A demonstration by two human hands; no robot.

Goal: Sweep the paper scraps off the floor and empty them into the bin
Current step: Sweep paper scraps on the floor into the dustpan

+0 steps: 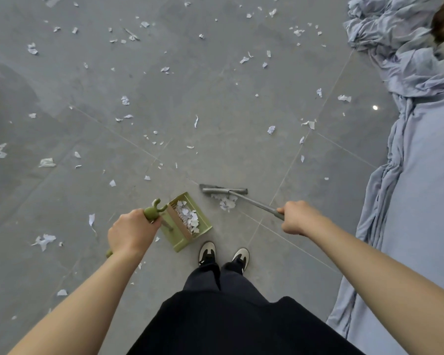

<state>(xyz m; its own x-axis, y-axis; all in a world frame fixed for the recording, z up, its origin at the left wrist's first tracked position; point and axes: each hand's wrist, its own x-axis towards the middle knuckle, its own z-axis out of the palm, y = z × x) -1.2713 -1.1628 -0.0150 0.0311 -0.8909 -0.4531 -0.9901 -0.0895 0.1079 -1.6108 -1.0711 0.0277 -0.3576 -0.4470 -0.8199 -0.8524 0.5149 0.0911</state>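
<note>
my right grip [296, 217] is wrapped round the broom handle [254, 201]; my left grip [131, 233] clasps the dustpan handle [153, 211]. the scrap pile [227, 203] lies under the broom head, at three o'clock from the dustpan [187, 221], whose mouth faces it.

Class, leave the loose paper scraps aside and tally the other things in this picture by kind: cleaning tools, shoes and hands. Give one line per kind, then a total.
Cleaning tools: 2, the green dustpan and the grey broom
Shoes: 2
Hands: 2, the left hand and the right hand
Total: 6
</note>
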